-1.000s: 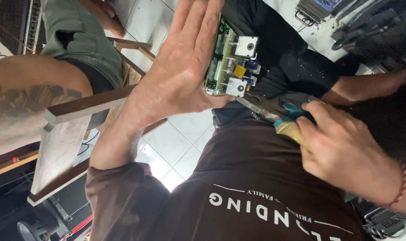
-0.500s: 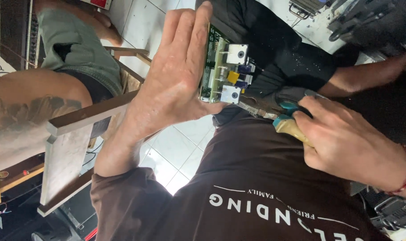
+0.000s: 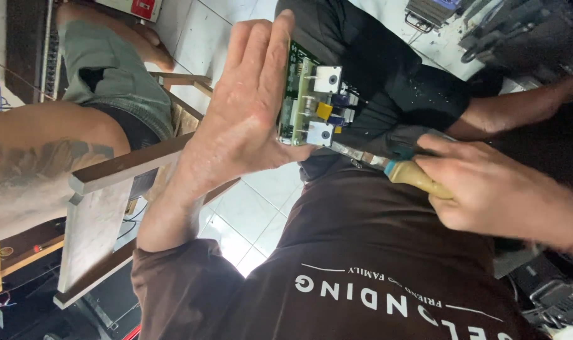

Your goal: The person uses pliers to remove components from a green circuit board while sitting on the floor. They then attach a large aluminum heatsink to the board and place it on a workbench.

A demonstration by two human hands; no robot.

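Note:
My left hand [image 3: 242, 119] is held up with the fingers straight, its back toward me. It grips a small green circuit board [image 3: 291, 94] that carries white, yellow and blue parts [image 3: 324, 101]; the thumb presses the board's lower edge. My right hand [image 3: 500, 195] is closed around the yellowish handle [image 3: 415, 179] of a slim tool with a teal collar. The tool's metal tip [image 3: 343, 151] reaches the board's lower corner beside a white part. My brown shirt [image 3: 374, 264] fills the foreground below both hands.
A wooden stool [image 3: 104, 208] stands at the left, and a person's tattooed leg [image 3: 41, 170] rests over it. Another person in black trousers [image 3: 387, 75] sits behind the board, a bare arm [image 3: 519, 107] reaching right. White floor tiles [image 3: 255, 214] lie below. Dark equipment fills the top right.
The board and my left hand have drifted slightly left and down in view. The tool tip stays at the board's lower corner, and my right hand has barely shifted.

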